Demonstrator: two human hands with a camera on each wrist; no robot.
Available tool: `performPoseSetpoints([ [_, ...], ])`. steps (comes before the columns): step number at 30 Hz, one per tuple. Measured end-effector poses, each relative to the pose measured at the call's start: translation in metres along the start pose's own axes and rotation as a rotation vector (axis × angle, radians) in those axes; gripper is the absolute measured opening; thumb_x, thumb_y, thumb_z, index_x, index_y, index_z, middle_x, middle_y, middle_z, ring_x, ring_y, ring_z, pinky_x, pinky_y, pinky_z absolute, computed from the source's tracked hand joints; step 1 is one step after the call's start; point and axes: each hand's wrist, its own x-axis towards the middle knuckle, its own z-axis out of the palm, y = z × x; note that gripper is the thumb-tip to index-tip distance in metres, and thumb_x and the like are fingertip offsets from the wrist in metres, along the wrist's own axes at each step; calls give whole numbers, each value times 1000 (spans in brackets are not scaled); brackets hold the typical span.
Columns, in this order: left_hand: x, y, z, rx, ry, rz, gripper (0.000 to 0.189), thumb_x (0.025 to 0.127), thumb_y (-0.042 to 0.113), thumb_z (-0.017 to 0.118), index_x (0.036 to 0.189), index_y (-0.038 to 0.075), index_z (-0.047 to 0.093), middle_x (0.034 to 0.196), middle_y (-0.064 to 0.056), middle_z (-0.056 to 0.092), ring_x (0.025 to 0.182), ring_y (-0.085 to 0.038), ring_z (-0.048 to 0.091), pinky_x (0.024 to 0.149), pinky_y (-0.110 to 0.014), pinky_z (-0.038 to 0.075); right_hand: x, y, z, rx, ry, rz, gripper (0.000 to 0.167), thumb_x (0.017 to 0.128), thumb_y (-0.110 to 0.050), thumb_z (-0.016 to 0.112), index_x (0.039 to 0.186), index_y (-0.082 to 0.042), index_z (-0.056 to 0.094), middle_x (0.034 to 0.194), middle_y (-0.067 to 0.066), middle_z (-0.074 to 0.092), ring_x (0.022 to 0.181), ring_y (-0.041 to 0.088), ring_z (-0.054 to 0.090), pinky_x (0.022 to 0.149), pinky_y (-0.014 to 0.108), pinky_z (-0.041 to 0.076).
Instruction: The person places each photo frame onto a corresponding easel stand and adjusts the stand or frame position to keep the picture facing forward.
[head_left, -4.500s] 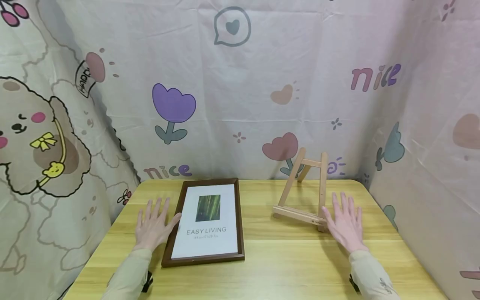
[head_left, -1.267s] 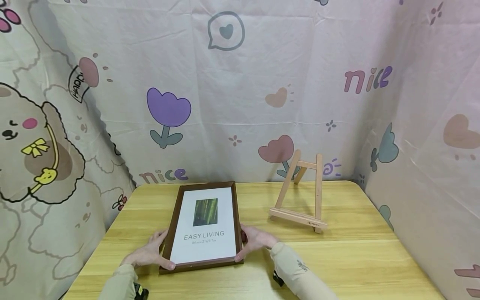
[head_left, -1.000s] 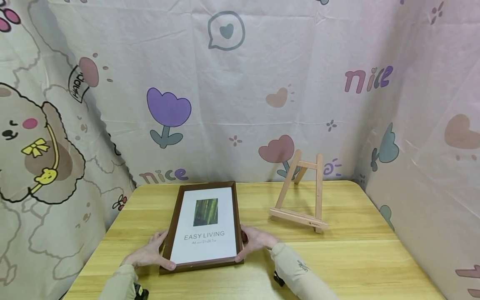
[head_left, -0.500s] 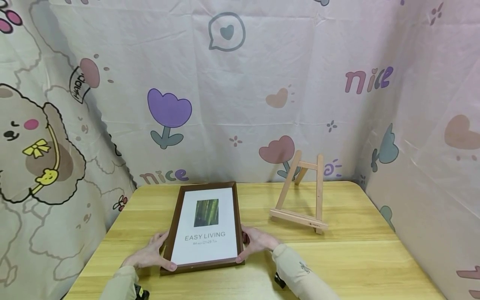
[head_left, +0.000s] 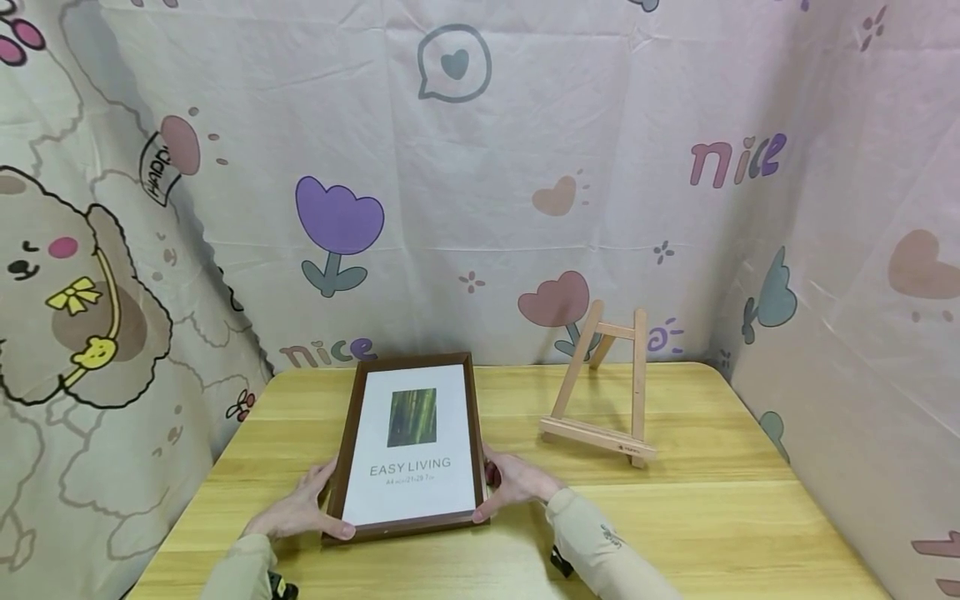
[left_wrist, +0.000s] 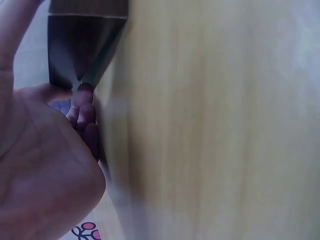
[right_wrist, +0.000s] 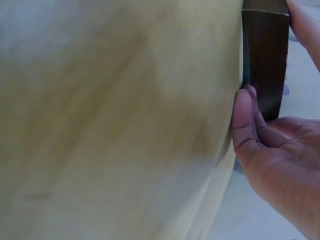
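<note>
A dark brown picture frame [head_left: 416,505] with a white "EASY LIVING" insert lies face up on the left half of the table. Its far edge is slightly raised. My left hand [head_left: 303,504] grips the near left corner, thumb over the front face and fingers along the side. At the near right corner my right hand [head_left: 517,479] holds the frame the same way. In the left wrist view, the fingertips [left_wrist: 86,112] curl under the frame's side. The right wrist view shows fingers [right_wrist: 243,110] tucked between frame and tabletop. The frame's back is hidden.
A small wooden easel [head_left: 596,435] stands on the right half of the table [head_left: 712,533], with its ledge toward me. Patterned cloth [head_left: 465,167] hangs behind the table and along both sides.
Both hands have left their flat spots on the table and taken hold of the frame; the right hand came across from beside the easel. In the last half second the frame's far edge has risen slightly.
</note>
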Motion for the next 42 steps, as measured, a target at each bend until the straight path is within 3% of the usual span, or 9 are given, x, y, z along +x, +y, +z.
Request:
performPoseSetpoints([
  [6, -1, -1, 2, -7, 22, 0, 141, 70, 40, 90, 160, 5, -13, 158, -44, -13, 142, -68, -11, 103, -86, -1, 0, 0, -2, 15, 14, -48, 127, 66, -26, 95, 161, -3, 14, 90, -3, 61, 82, 9, 56, 74, 20, 50],
  [15, 2, -3, 3, -82, 50, 80, 140, 73, 28, 90, 159, 9, -20, 163, -35, -14, 140, -72, -13, 101, -89, -4, 0, -1, -2, 73, 45, -45, 130, 64, -23, 96, 163, -15, 12, 90, -2, 65, 81, 11, 60, 75, 23, 53],
  [21, 5, -4, 4, -132, 72, 129, 142, 72, 26, 90, 158, 10, -21, 164, -33, -16, 145, -65, -5, 109, -84, 7, 0, 0, -2, 61, 57, -60, 133, 65, -22, 95, 164, -18, 6, 86, 1, 65, 74, 9, 58, 70, 24, 53],
  [27, 6, -1, 7, -193, 83, 124, 145, 70, 21, 91, 158, 15, -24, 165, -29, -17, 147, -61, 5, 114, -78, 19, 1, 0, -3, 21, 77, -67, 135, 65, -23, 95, 164, -16, 4, 87, 0, 67, 73, 6, 59, 78, 26, 55],
  [37, 7, 0, 10, -214, 107, 105, 148, 68, 21, 92, 158, 16, -25, 165, -28, -18, 147, -61, 7, 116, -76, 19, 1, 1, -2, 49, 77, -60, 135, 65, -21, 95, 163, -15, 2, 84, -1, 64, 68, 8, 60, 74, 23, 54],
  [41, 8, 0, 10, -208, 128, 132, 147, 68, 20, 93, 159, 16, -23, 165, -28, -17, 147, -62, 9, 116, -75, 21, 1, 1, -2, 43, 75, -68, 136, 66, -22, 94, 163, -15, 0, 93, 4, 67, 70, 6, 59, 81, 26, 54],
  [42, 8, 0, 10, -206, 134, 141, 146, 68, 20, 93, 159, 15, -22, 165, -28, -17, 146, -62, 9, 116, -75, 21, 1, 1, -2, 42, 76, -73, 136, 66, -23, 94, 163, -15, -1, 101, 9, 69, 71, 7, 60, 84, 27, 55],
])
